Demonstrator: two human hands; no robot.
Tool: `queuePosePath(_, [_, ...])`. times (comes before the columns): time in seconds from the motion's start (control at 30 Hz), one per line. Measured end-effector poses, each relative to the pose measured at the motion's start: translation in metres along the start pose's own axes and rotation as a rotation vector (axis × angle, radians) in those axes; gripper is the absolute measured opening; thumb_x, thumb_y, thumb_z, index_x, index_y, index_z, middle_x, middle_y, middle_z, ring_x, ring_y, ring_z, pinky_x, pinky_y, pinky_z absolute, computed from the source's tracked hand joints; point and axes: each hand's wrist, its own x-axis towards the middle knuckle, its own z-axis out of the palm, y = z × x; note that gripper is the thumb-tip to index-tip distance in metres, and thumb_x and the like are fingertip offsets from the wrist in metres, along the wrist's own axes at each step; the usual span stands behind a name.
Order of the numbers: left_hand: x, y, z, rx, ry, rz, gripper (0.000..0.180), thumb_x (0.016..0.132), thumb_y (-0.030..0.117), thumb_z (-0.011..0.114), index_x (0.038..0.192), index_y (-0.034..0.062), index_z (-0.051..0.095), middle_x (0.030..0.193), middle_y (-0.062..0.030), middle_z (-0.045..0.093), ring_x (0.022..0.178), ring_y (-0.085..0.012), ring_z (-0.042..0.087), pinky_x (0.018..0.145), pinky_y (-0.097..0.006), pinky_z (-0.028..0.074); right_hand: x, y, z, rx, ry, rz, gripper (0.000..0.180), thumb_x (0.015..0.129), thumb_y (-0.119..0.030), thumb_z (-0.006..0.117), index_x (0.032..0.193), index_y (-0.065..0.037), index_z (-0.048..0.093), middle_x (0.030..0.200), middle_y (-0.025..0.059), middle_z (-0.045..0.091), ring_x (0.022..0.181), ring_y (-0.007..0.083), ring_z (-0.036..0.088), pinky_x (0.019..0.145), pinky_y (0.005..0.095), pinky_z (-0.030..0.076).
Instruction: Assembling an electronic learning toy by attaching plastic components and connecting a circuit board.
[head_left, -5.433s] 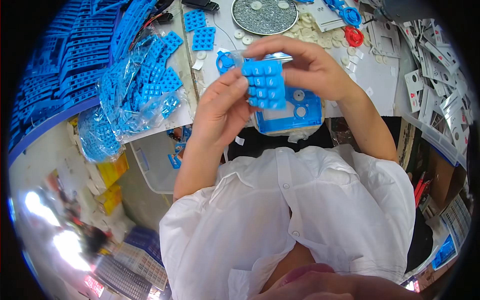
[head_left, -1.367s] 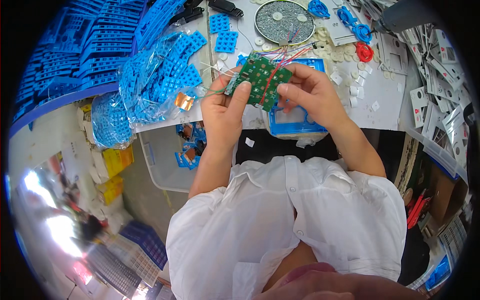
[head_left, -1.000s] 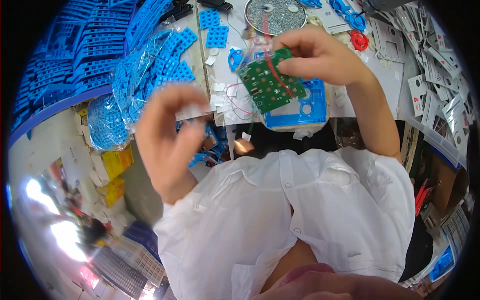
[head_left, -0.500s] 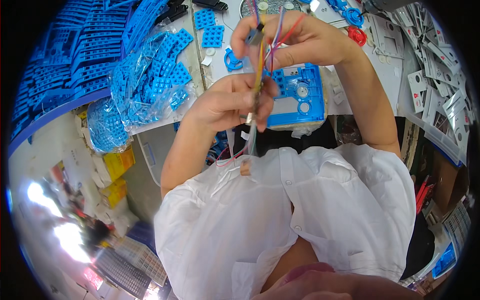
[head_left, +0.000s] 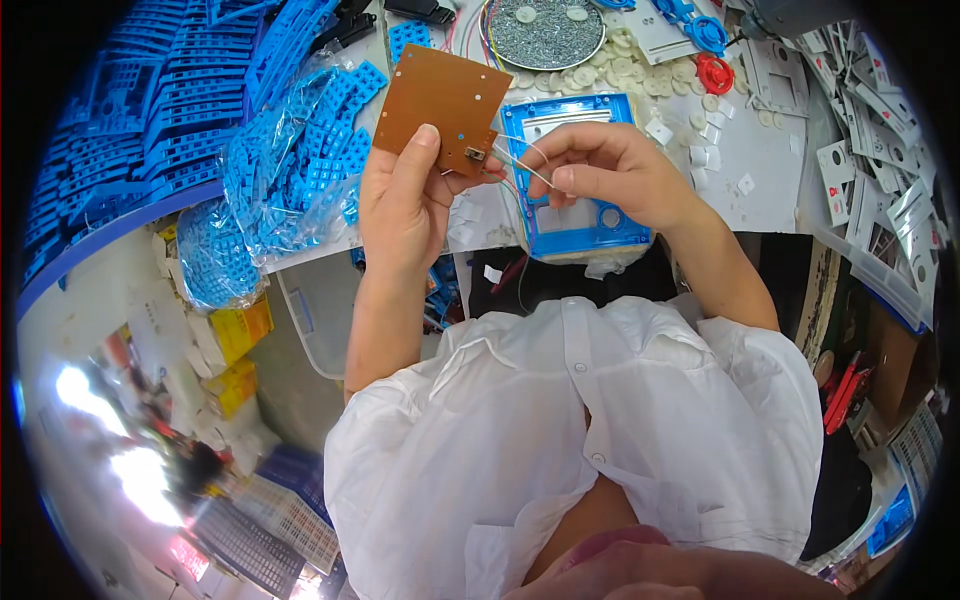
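A brown circuit board (head_left: 440, 95) is held up flat in my left hand (head_left: 405, 205), its thumb pressed on the board's near part. A small metal switch (head_left: 475, 154) sits at the board's right corner. My right hand (head_left: 615, 175) pinches a thin white wire (head_left: 525, 163) that runs from beside this switch. Under my right hand lies a blue plastic casing (head_left: 590, 238), open side up, at the table's front edge. Coloured wires trail from the board past the casing's left side.
Blue keypad pieces in plastic bags (head_left: 300, 160) and stacked blue parts (head_left: 150, 110) fill the left. A round dish with a speckled grey surface (head_left: 545, 35), small white discs (head_left: 640, 75) and a red ring (head_left: 714, 74) lie farther back. White panels (head_left: 880, 140) crowd a bin at right.
The board has turned from edge-on to showing its flat brown face and moved left in my left hand. My right hand has come down and right, from the coloured wires to a white wire.
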Motion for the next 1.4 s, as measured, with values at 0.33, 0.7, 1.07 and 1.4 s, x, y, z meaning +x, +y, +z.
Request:
queuePosePath(0.33, [-0.006, -0.017, 0.017, -0.019, 0.108, 0.001, 0.050, 0.108, 0.034, 0.046, 0.148, 0.0042, 0.043, 0.131, -0.0153, 0.064, 0.115, -0.0280, 0.065, 0.093, -0.044, 0.051, 0.011, 0.013, 0.011, 0.061, 0.165, 0.007, 0.029, 0.096, -0.008, 0.068, 0.124, -0.002, 0.066, 0.090, 0.0016, 0.068, 0.080, 0.0084, 0.064, 0.070, 0.0237, 0.051])
queuePosePath(0.7, [-0.011, -0.033, 0.023, 0.445, 0.155, 0.554, 0.042, 0.087, 0.003, 0.077, 0.122, -0.0001, 0.055, 0.115, -0.0098, 0.058, 0.103, -0.0187, 0.059, 0.096, -0.034, 0.046, 0.000, -0.009, 0.009, -0.105, 0.187, -0.293, 0.028, 0.097, -0.016, 0.070, 0.119, 0.001, 0.070, 0.105, 0.0036, 0.071, 0.099, 0.0095, 0.062, 0.086, 0.0287, 0.051])
queuePosePath(1.07, [-0.019, 0.009, 0.007, 0.273, -0.227, -0.152, 0.028, 0.107, 0.020, 0.054, 0.123, -0.0021, 0.063, 0.102, -0.0074, 0.069, 0.083, -0.0104, 0.058, 0.072, -0.026, 0.048, 0.013, -0.038, 0.004, -0.094, 0.119, -0.124, 0.028, 0.101, -0.027, 0.064, 0.113, -0.002, 0.072, 0.096, 0.0016, 0.071, 0.090, 0.0092, 0.065, 0.080, 0.0258, 0.051])
queuePosePath(1.4, [-0.020, -0.015, 0.002, 0.139, 0.108, 0.081, 0.041, 0.108, 0.027, 0.055, 0.138, -0.0019, 0.058, 0.132, -0.0099, 0.065, 0.122, -0.0174, 0.059, 0.105, -0.036, 0.044, -0.005, -0.010, -0.007, -0.046, 0.201, -0.104, 0.029, 0.102, -0.016, 0.061, 0.126, -0.002, 0.067, 0.111, 0.0106, 0.074, 0.097, 0.0142, 0.068, 0.089, 0.0305, 0.055])
